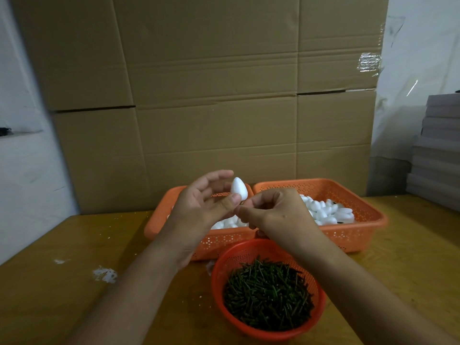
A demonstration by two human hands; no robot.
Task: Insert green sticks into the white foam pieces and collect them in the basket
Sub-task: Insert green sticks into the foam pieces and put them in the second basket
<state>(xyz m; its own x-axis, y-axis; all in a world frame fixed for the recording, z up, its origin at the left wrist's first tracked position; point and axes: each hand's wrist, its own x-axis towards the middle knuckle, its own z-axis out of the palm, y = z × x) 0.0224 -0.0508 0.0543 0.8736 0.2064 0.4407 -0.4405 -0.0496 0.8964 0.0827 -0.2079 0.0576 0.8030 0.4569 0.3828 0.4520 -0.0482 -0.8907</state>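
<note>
**Green sticks in a round basket, a foam piece held up above them**

Green sticks (268, 295), short and dark, fill a round red mesh basket (216, 277) at the near edge of a wooden surface (74, 245). A few white scraps (104, 275) lie on the surface to the left of it.

Both forearms reach forward over this basket. The left hand (199, 207) pinches a white egg-shaped foam piece (239, 188) by its lower end, thumb in front, and holds it upright with its pointed end up; its other fingers are loosely spread behind. The right hand (271, 212) is curled, its fingertips pinched together just under the foam piece and touching the left thumb. Whatever it holds is too small to make out.

Behind the hands, two orange perforated trays stand side by side and touch. The left tray (159, 220) holds white foam pieces, mostly hidden by the left hand. The right tray (361, 235) holds a heap of white foam pieces (328, 210).

Farther back, flattened cardboard boxes (211, 95) stand against a white wall (22, 170). A stack of grey boards (438, 150) sits at the far right.
</note>
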